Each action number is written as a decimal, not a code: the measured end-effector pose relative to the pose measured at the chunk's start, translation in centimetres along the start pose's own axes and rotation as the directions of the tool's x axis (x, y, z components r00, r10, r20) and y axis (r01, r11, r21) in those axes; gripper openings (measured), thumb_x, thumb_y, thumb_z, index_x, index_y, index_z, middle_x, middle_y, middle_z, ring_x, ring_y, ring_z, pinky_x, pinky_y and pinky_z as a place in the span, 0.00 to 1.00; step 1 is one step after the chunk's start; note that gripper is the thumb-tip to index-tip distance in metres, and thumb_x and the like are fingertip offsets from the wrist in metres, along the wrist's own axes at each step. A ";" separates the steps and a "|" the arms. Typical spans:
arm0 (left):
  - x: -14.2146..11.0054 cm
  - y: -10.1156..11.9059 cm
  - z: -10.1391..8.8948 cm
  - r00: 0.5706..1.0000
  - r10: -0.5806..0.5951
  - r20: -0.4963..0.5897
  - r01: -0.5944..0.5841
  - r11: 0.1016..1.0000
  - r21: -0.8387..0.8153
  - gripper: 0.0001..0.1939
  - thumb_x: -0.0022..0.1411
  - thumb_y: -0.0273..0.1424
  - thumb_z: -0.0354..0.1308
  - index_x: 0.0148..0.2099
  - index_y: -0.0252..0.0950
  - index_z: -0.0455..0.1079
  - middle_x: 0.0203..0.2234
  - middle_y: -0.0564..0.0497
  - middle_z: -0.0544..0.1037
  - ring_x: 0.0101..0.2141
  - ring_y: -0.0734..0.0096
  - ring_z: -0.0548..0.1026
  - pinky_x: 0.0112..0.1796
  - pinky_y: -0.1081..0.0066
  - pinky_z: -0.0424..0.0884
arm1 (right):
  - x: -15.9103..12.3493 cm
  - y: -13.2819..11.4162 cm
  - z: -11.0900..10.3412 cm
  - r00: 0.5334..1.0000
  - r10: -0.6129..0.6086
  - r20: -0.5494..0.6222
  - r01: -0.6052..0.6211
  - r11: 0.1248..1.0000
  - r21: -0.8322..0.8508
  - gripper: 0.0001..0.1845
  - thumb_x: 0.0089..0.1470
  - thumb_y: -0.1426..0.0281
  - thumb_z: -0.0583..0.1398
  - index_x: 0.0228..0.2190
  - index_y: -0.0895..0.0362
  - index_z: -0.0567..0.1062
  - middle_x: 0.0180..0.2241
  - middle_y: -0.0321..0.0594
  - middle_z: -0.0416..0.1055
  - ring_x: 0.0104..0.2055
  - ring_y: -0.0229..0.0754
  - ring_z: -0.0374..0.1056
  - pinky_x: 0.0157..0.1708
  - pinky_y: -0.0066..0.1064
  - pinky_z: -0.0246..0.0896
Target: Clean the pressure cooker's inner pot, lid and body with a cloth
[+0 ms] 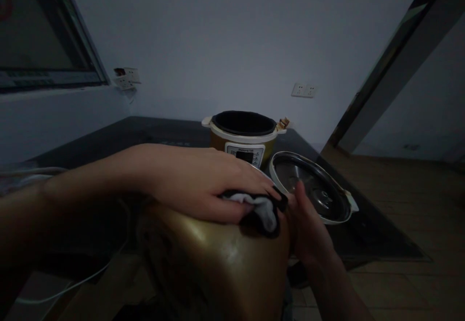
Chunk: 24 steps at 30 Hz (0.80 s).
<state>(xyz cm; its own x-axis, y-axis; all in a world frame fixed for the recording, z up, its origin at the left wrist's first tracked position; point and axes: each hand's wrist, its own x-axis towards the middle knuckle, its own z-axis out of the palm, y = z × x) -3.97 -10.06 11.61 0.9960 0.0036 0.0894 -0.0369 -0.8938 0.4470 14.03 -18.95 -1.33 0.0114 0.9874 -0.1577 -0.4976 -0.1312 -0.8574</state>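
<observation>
A gold-coloured cooker body (218, 258) lies tipped close in front of me, its smooth side up. My left hand (203, 185) reaches across it from the left and presses a dark and white cloth (263, 212) onto that surface, fingers closed over the cloth. My right hand (308, 224) comes up from the lower right and grips the cooker body's right edge. Behind them a second gold and white electric cooker (243, 139) stands upright and uncovered on the dark table (119, 136). Its shiny metal lid (312, 185) lies upturned to the right.
A white cable (72, 284) trails over the table's near left side. Wall sockets (304, 89) and a further socket plate (127, 78) sit on the back wall. A window frame (47, 78) is at the upper left, and wooden floor (399, 204) stretches to the right.
</observation>
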 end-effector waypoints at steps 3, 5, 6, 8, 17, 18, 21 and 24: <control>-0.7 -1.2 -0.3 0.995 0.036 0.095 -0.033 0.999 -0.033 0.21 0.66 0.27 0.51 0.59 0.41 0.67 0.60 0.51 0.67 0.60 0.62 0.63 0.59 0.67 0.57 | -0.3 0.0 -0.6 0.999 -0.034 -0.020 0.033 0.999 -0.038 0.35 0.39 0.37 0.61 0.32 0.54 0.81 0.31 0.43 0.79 0.41 0.52 0.75 0.40 0.38 0.67; -1.8 -2.2 -0.2 0.999 0.014 0.040 -0.011 0.997 -0.074 0.20 0.68 0.28 0.48 0.61 0.39 0.66 0.62 0.49 0.65 0.62 0.62 0.60 0.61 0.66 0.54 | -0.7 0.1 -1.1 0.992 -0.062 -0.113 0.052 0.995 -0.086 0.29 0.37 0.42 0.66 0.31 0.53 0.81 0.31 0.41 0.79 0.38 0.49 0.75 0.37 0.34 0.67; -2.4 -2.7 0.0 1.000 -0.001 0.006 0.002 0.995 -0.097 0.20 0.69 0.30 0.47 0.61 0.39 0.65 0.63 0.49 0.63 0.63 0.62 0.59 0.62 0.65 0.52 | -0.9 0.1 -1.4 0.985 -0.069 -0.155 0.051 0.992 -0.112 0.26 0.37 0.46 0.69 0.31 0.53 0.81 0.30 0.40 0.80 0.36 0.48 0.75 0.35 0.33 0.67; -3.9 -3.9 0.7 0.997 -0.055 -0.049 0.048 0.989 -0.140 0.21 0.71 0.32 0.44 0.63 0.39 0.62 0.65 0.48 0.60 0.64 0.61 0.58 0.62 0.64 0.50 | -1.3 0.1 -2.0 0.976 -0.069 -0.206 0.038 0.988 -0.149 0.21 0.37 0.52 0.71 0.30 0.53 0.81 0.29 0.40 0.79 0.32 0.46 0.74 0.29 0.30 0.67; -6.4 -6.5 3.4 0.957 -0.195 -0.213 0.149 0.965 -0.215 0.22 0.71 0.39 0.42 0.64 0.47 0.60 0.63 0.53 0.64 0.64 0.59 0.57 0.63 0.61 0.49 | -1.3 0.5 -2.9 0.970 -0.013 -0.241 -0.019 0.991 -0.129 0.23 0.38 0.53 0.71 0.33 0.56 0.82 0.32 0.43 0.80 0.33 0.49 0.75 0.32 0.34 0.69; -5.8 -6.1 2.9 0.969 -0.169 -0.183 0.131 0.971 -0.201 0.22 0.71 0.39 0.42 0.64 0.47 0.60 0.63 0.53 0.62 0.64 0.59 0.57 0.63 0.61 0.49 | -1.2 0.5 -2.7 0.973 -0.016 -0.230 -0.015 0.991 -0.131 0.24 0.38 0.53 0.71 0.34 0.55 0.82 0.33 0.43 0.80 0.35 0.50 0.75 0.33 0.35 0.70; -3.6 -4.0 1.0 0.993 -0.104 -0.052 0.093 0.980 -0.176 0.21 0.69 0.36 0.46 0.62 0.46 0.64 0.64 0.54 0.61 0.64 0.60 0.57 0.63 0.62 0.49 | -0.7 0.8 -2.1 0.977 -0.005 -0.213 -0.020 0.993 -0.118 0.25 0.39 0.50 0.69 0.35 0.54 0.82 0.35 0.43 0.80 0.38 0.51 0.76 0.38 0.37 0.70; -1.8 -1.8 0.1 0.997 -0.057 0.042 0.063 0.986 -0.153 0.19 0.66 0.32 0.51 0.58 0.48 0.70 0.59 0.57 0.69 0.62 0.61 0.62 0.61 0.64 0.56 | -0.4 1.2 -1.5 0.975 0.026 -0.220 -0.044 0.996 -0.080 0.33 0.37 0.40 0.65 0.34 0.54 0.81 0.34 0.44 0.80 0.40 0.52 0.76 0.41 0.40 0.70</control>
<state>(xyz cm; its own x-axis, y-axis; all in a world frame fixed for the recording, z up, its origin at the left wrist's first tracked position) -5.68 -8.53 10.53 0.9990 0.0354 0.0260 0.0136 -0.8125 0.5828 14.78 -19.66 -3.02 0.1893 0.9401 -0.2836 -0.4269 -0.1813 -0.8860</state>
